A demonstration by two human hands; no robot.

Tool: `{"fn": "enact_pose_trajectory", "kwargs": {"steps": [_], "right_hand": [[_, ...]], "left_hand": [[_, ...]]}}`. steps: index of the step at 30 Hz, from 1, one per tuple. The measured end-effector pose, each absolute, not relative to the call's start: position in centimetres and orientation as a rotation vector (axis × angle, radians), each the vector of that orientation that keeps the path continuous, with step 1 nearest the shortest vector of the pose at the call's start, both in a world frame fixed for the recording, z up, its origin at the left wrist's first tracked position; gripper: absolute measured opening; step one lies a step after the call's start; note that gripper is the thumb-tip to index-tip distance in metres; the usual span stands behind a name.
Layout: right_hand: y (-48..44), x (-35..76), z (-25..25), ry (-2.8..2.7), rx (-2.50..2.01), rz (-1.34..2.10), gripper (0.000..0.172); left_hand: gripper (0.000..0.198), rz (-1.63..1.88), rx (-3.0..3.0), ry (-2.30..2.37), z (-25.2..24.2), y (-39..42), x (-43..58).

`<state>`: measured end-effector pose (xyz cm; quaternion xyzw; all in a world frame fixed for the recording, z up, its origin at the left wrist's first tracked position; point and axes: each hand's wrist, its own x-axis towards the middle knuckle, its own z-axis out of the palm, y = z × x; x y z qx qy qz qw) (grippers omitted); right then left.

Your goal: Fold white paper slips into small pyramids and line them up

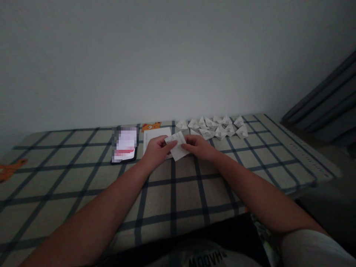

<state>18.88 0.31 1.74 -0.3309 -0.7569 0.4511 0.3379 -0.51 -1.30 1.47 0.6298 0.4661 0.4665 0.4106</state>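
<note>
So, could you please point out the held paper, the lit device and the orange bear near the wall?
Held paper (178,150): head view, middle of its visible face.
Lit device (126,143): head view, middle of its screen.
Orange bear (151,127): head view, middle of its visible part.

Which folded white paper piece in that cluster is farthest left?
The white, pointed, folded paper piece at the back row's left end; the rest sit farther right.

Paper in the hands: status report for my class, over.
Left grip and right grip: both pinching the paper. Paper white, faintly marked, turned cornerwise. Nothing seen blocking; folded papers beyond right grip, phone off left.
</note>
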Motion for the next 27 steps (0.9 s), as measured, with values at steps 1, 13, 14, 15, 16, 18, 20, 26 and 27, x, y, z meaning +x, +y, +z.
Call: {"fn": "enact_pose_trajectory", "kwargs": {"steps": [1,13,14,15,16,18,20,26,27], "right_hand": [[0.3,18.9,1.8,-1.955,-0.856,1.2,0.015],[0.1,18.8,2.0,-1.852,-0.768,1.326,0.01],[0.1,18.8,2.1,-1.85,-0.756,1.33,0.009],[0.0,18.8,2.1,-1.846,-0.747,1.335,0.009],[0.0,18.8,2.1,-1.841,-0.743,1.337,0.009],[-0.1,18.9,2.2,-1.839,-0.752,1.331,0.009],[0.0,18.9,2.1,-1.848,-0.763,1.318,0.01],[0.1,18.9,1.8,-1.804,-0.741,1.274,0.019],[0.1,18.8,1.8,-1.797,-0.739,1.25,0.021]], "left_hand": [[0.029,1.195,1.564,1.156,1.6,-1.3,-0.5],[0.036,1.351,1.328,1.079,0.3,-0.7,-0.7],[0.035,1.356,1.293,1.052,0.3,-0.6,-0.7],[0.034,1.358,1.261,1.023,0.2,-0.6,-0.6],[0.033,1.36,1.235,0.997,0.2,-0.6,-0.6],[0.033,1.367,1.209,0.967,0.2,-0.6,-0.5],[0.034,1.359,1.219,0.965,0.3,-0.6,-0.5],[0.042,1.273,1.533,1.159,1.3,-1.2,-0.6],[0.044,1.253,1.578,1.19,1.5,-1.3,-0.6]]}}
